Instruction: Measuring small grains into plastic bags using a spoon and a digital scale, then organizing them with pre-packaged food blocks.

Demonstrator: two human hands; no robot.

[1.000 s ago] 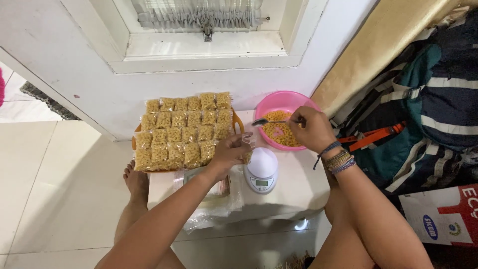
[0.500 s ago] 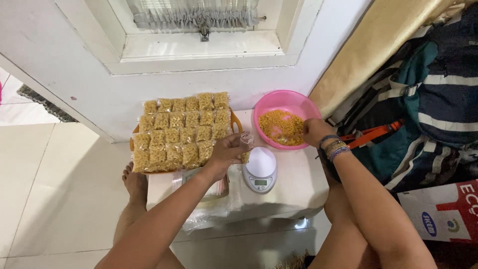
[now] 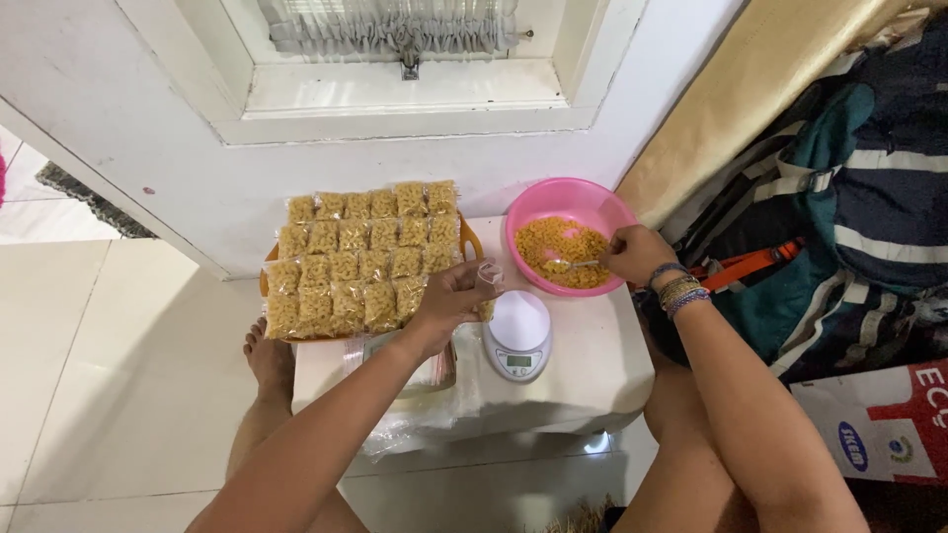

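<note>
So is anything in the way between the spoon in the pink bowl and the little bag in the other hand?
Nothing visible. The spoon lies in the pink bowl, the small clear bag is held just past its rim, above the white scale.

Bright, even daylight; soft shadows under the desk [image 3: 592, 365]; sharp centre, slight wide-angle stretch at the frame edges.

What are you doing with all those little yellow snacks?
A person sits at a low white table. The right hand dips a spoon into a pink bowl of yellow snack pieces. The left hand holds a small clear bag just above a white kitchen scale. Beside them, an orange tray holds rows of filled little bags.
</note>
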